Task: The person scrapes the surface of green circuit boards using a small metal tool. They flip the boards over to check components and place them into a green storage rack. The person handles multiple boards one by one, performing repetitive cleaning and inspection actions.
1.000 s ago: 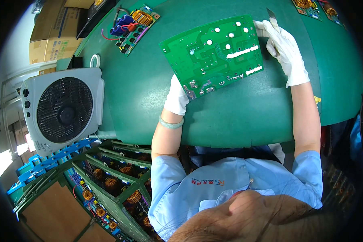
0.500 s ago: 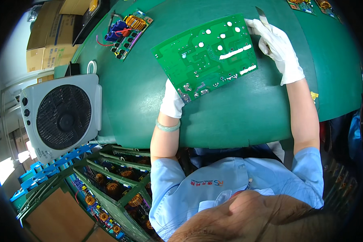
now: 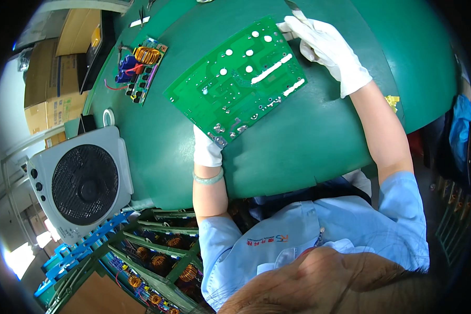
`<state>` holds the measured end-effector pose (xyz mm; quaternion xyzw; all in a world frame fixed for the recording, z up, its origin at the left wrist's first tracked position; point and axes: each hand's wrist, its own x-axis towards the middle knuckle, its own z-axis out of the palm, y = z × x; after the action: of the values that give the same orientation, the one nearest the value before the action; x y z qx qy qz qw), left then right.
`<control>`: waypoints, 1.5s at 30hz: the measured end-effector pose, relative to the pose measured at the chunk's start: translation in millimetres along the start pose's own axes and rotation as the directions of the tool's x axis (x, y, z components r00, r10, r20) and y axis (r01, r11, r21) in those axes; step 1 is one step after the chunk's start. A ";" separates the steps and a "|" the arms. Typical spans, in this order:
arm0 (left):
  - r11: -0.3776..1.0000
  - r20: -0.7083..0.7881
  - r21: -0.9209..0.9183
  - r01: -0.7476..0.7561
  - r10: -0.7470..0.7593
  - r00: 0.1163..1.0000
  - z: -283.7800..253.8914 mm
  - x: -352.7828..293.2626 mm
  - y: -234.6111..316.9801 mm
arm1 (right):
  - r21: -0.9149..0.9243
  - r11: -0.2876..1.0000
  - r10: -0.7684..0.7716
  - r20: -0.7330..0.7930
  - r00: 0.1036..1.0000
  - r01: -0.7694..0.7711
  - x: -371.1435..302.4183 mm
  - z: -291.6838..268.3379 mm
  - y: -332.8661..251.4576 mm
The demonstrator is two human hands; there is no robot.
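Circuit board (image 3: 235,86): green, four-sided, flat, soldered face up, set askew. Six round white dots, from 10 o'clock to 1 on its face; two white strips at 2 and 3 o'clock. Silver solder patches near 6. White-gloved left hand (image 3: 206,152) at its 7 o'clock corner, fingers hidden beneath. Knife (image 3: 293,6): grey blade, off the 1 o'clock corner, in gloved right hand (image 3: 329,49), pointing toward 11.

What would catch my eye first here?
A large green circuit board, dotted and streaked with white, stands out in the upper middle, the gloved left hand at its lower corner. By its upper right corner, the gloved right hand holds a flat metal blade. At left sits a grey fan with a black grille.
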<state>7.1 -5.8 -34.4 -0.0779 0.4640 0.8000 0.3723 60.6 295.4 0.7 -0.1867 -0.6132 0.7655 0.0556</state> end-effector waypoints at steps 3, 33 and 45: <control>1.000 0.000 0.005 -0.010 0.010 1.000 -0.7 0.3 -0.3 | 0.002 1.000 0.006 0.029 1.000 -0.006 -2.5 -0.2 -4.5; 0.991 -0.006 0.076 -0.106 0.107 0.994 12.4 -9.8 5.4 | -0.294 0.953 -0.039 0.107 0.994 0.069 17.3 -20.3 14.2; 0.961 -0.124 0.262 -0.090 0.126 0.984 17.3 -13.6 7.0 | -0.404 0.912 -0.091 -0.037 0.995 0.069 23.2 -28.9 8.1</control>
<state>15.8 -1.1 -13.6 -0.0595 0.5915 0.7454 0.3017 50.6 327.3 -17.2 -0.1897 -0.7628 0.6148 0.0641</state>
